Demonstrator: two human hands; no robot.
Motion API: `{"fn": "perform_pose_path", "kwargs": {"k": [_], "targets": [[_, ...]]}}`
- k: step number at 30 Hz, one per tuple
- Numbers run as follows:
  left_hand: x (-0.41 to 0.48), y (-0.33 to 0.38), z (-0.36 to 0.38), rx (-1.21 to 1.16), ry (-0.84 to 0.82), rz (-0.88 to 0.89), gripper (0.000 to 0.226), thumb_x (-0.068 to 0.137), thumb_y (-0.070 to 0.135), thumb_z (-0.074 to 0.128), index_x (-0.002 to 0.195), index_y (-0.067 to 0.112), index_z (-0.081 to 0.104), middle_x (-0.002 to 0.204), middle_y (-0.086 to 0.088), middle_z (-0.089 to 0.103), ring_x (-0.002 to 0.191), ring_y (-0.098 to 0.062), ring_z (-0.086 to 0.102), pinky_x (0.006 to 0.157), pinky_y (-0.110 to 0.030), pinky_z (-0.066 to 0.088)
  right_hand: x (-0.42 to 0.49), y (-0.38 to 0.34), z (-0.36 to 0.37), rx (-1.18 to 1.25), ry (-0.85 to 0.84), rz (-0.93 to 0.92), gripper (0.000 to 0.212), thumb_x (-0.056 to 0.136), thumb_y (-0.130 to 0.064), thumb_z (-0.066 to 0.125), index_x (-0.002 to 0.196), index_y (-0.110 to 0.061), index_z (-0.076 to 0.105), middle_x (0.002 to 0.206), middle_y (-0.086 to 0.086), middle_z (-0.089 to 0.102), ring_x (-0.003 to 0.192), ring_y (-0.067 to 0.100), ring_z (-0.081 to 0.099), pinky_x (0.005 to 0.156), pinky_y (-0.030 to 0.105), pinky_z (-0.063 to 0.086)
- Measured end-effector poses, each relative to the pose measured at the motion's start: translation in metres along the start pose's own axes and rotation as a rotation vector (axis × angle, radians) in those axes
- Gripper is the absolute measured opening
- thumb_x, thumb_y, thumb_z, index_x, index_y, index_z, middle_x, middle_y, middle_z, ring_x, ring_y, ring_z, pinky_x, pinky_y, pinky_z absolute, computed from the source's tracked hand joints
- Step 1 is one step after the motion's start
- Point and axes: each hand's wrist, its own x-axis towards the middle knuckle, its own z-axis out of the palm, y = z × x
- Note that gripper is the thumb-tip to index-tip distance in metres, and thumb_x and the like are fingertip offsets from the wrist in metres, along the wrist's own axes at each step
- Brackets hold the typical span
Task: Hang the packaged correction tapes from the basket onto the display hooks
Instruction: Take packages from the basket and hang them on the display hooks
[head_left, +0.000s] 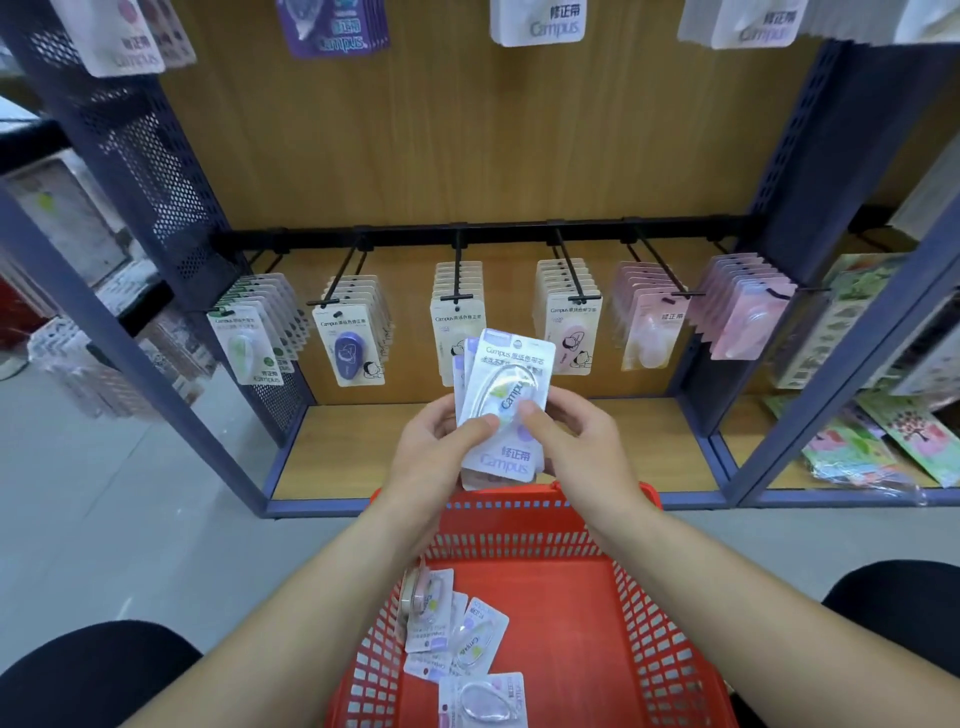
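A stack of white carded correction-tape blister packs (503, 400) sits pinched between both hands above the red plastic mesh basket (571, 649) — left hand (436, 441) and right hand (576, 447), each with thumb on the front. I'd square the cards so the hang holes align before threading a black wire display hook (456, 270). Fingers behind the stack, and its count, are hidden — more loose packs (460, 636) lie in the basket.

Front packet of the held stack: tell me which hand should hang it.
Right, probably. The right hand pinches the front packet by its edge, while the left hand cradles the stack fanned behind it.
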Motion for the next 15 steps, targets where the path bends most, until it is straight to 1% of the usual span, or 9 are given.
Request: {"fn": "perform_pose_path", "kwargs": {"k": [2,5,6,8,9,11,12,13,15], "targets": [[0.000,0.001,0.002,-0.009,0.005,0.009,0.036,0.091,0.012,0.072,0.125,0.019,0.063,0.115,-0.011,0.075,0.100,-0.032,0.075,0.085,-0.054,0.061,0.001,0.001,0.002,0.026,-0.043,0.026,0.019,0.100,-0.022,0.065,0.117,-0.021,0.073,0.110,-0.003,0.077,0.106,0.019,0.073,0.096,0.052,0.057],[-0.002,0.007,0.008,0.016,0.020,0.045,0.054,0.078,0.021,0.073,0.129,0.023,0.056,0.120,-0.006,0.073,0.105,-0.031,0.073,0.089,-0.054,0.060,0.004,-0.001,0.003,0.049,-0.056,0.040,0.019,0.101,-0.017,0.061,0.117,-0.015,0.071,0.110,0.002,0.078,0.105,0.022,0.074,0.097,0.054,0.056],[-0.002,0.010,0.010,0.032,0.025,0.071,0.053,0.081,0.019,0.072,0.131,0.023,0.054,0.122,-0.004,0.071,0.108,-0.030,0.072,0.091,-0.053,0.059,0.004,-0.003,0.003,0.056,-0.051,0.035,0.018,0.102,-0.015,0.061,0.117,-0.014,0.071,0.109,0.003,0.078,0.104,0.023,0.074,0.097,0.055,0.056],[0.000,0.014,0.013,0.036,0.032,0.119,0.045,0.094,0.010,0.065,0.134,0.022,0.049,0.121,-0.001,0.069,0.109,-0.027,0.070,0.088,-0.045,0.059,0.004,-0.007,0.006,0.073,-0.031,0.015,0.018,0.102,-0.013,0.060,0.117,-0.012,0.070,0.109,0.004,0.078,0.103,0.024,0.074,0.096,0.055,0.056],[0.000,0.016,0.015,0.027,0.034,0.139,0.041,0.098,0.011,0.060,0.135,0.021,0.047,0.119,0.001,0.068,0.107,-0.023,0.070,0.082,-0.037,0.060,0.005,-0.008,0.008,0.083,-0.016,0.003,0.019,0.102,-0.012,0.059,0.117,-0.013,0.070,0.109,0.004,0.078,0.103,0.024,0.074,0.095,0.055,0.057],[0.000,0.021,0.019,0.038,0.057,0.195,0.033,0.105,0.019,0.053,0.137,0.020,0.045,0.115,0.008,0.066,0.098,-0.008,0.067,0.069,-0.017,0.056,0.004,-0.014,0.011,0.099,0.002,-0.022,0.022,0.102,-0.009,0.057,0.118,-0.015,0.070,0.109,0.003,0.078,0.102,0.022,0.075,0.093,0.054,0.058],[-0.001,0.023,0.020,0.054,0.072,0.223,0.032,0.107,0.023,0.051,0.138,0.019,0.044,0.116,0.009,0.064,0.096,-0.002,0.065,0.064,-0.011,0.051,0.004,-0.017,0.012,0.102,0.002,-0.033,0.023,0.103,-0.008,0.055,0.119,-0.016,0.070,0.108,0.003,0.078,0.101,0.022,0.075,0.092,0.053,0.059],[-0.001,0.025,0.020,0.074,0.088,0.245,0.034,0.107,0.025,0.050,0.139,0.019,0.043,0.118,0.009,0.064,0.096,0.000,0.063,0.061,-0.007,0.049,0.003,-0.020,0.014,0.103,0.000,-0.044,0.025,0.103,-0.007,0.054,0.119,-0.017,0.070,0.106,0.004,0.079,0.099,0.022,0.076,0.091,0.052,0.060],[0.000,0.028,0.021,0.107,0.120,0.263,0.037,0.106,0.026,0.053,0.141,0.022,0.042,0.123,0.008,0.064,0.102,-0.002,0.064,0.064,-0.009,0.048,0.002,-0.026,0.015,0.092,-0.006,-0.068,0.028,0.104,-0.006,0.051,0.118,-0.021,0.071,0.103,0.004,0.079,0.096,0.022,0.076,0.089,0.051,0.060]]}}
